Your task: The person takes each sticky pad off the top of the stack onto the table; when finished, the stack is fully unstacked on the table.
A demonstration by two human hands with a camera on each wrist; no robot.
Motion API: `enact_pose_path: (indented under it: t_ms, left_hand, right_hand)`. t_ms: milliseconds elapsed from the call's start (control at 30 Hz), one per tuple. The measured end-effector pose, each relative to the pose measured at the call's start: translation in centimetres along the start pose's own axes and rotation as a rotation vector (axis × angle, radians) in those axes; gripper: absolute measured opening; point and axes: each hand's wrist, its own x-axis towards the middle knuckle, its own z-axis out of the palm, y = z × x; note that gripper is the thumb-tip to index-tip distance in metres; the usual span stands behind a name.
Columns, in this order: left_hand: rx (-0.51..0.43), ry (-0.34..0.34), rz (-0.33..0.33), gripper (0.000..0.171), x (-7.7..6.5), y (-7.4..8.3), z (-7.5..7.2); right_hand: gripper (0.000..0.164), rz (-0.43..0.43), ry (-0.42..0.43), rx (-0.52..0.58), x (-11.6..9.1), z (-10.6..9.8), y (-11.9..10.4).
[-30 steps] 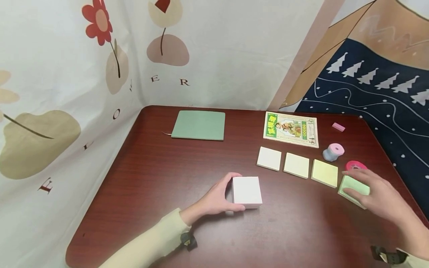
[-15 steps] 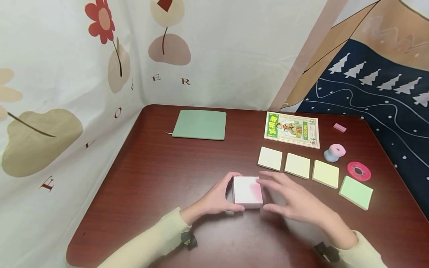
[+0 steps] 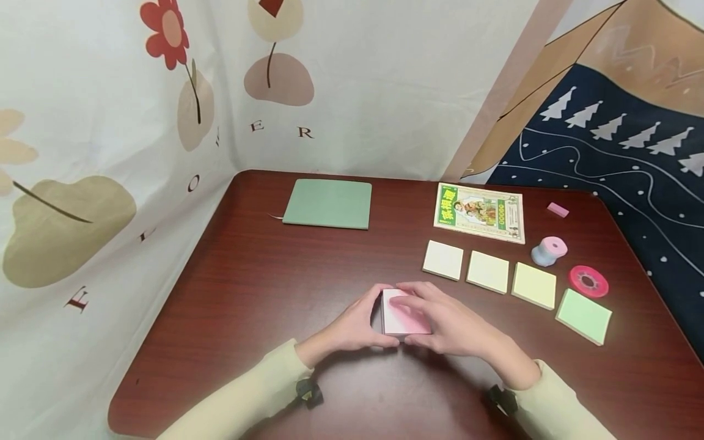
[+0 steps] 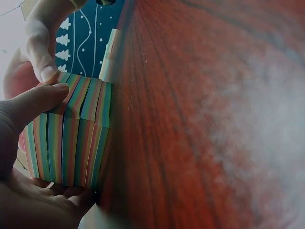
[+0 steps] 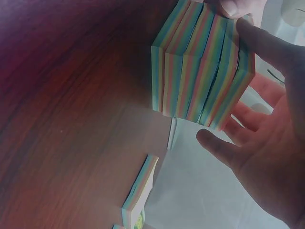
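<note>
A stack of square sticky note pads (image 3: pixel 392 315) stands on the table between both hands, white on top. Striped edges of the stack (image 4: pixel 78 143) show in the left wrist view, the pads lying slightly out of line. My left hand (image 3: pixel 354 324) grips its left side, thumb at the near face and fingers at the far face. From the right, my right hand (image 3: pixel 462 321) holds the uppermost pad (image 5: pixel 245 62) between its thumb and far fingers. The index finger reaches over the white top, and one lower finger stands off the stack in the right wrist view.
Four-sided loose pads lie in a slanting row at right: white (image 3: pixel 442 260), cream (image 3: pixel 487 272), yellow (image 3: pixel 534 285), green (image 3: pixel 584 316). Beyond are a pink ring-shaped roll (image 3: pixel 577 282), a pink-and-blue spool (image 3: pixel 549 252), a pink eraser-like block (image 3: pixel 558 209), a printed booklet (image 3: pixel 478 212) and a green notebook (image 3: pixel 327 205).
My right hand has left the green pad at right and come left to the stack, where its fingers now lie about the top. The left hand has kept its grip.
</note>
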Motion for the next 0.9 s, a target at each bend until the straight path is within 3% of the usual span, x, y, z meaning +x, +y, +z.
enact_pose_path:
  t_ms: [533, 900]
  left_hand:
    - [0.029, -0.004, -0.002, 0.087, 0.1, 0.0, -0.1]
    - [0.034, 0.004, 0.006, 0.085, 0.2, -0.1, 0.0]
  right_hand:
    - [0.053, 0.055, 0.033, -0.061, -0.2, -1.3, 0.0]
    - [0.060, 0.243, 0.092, -0.159, -5.3, -3.6, 2.7]
